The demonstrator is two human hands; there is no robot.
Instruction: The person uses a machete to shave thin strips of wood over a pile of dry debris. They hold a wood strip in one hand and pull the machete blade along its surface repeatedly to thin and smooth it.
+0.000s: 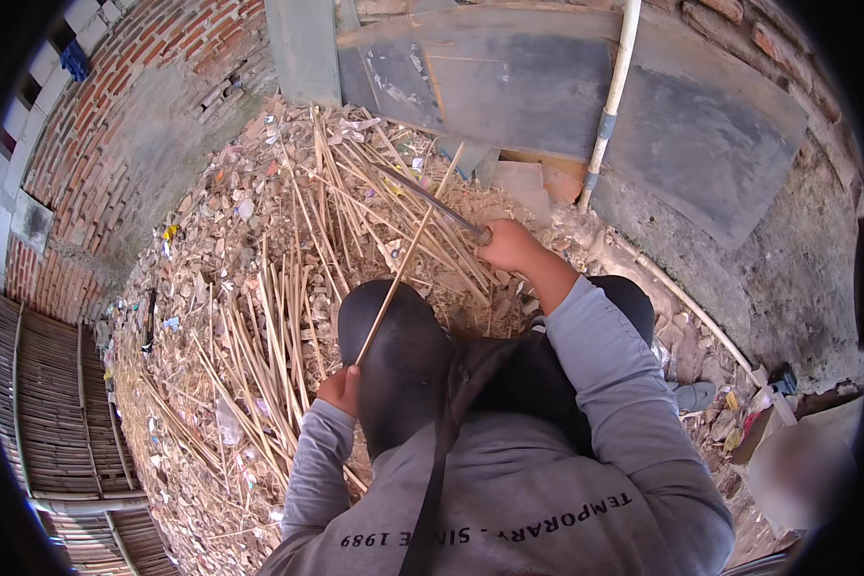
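My left hand (341, 390) is closed round the lower end of a long thin bamboo stick (394, 288). The stick slants up past my left knee to the far right, its other end in the air over the rubble. In my right hand (511, 247), beyond my right knee, is the handle of a long knife (436, 203). Its narrow dark blade points to the far left and crosses the stick's upper part in this view; whether the two touch, I cannot tell.
Split bamboo sticks lie in a loose pile (264, 336) at left and in another (355, 206) ahead, over rubble and litter. A pale pipe (612, 101) stands by grey boards (518, 82) at the far side. A sandal (693, 396) lies at right. Brick wall (96, 134) and bamboo panel (53, 394) bound the left.
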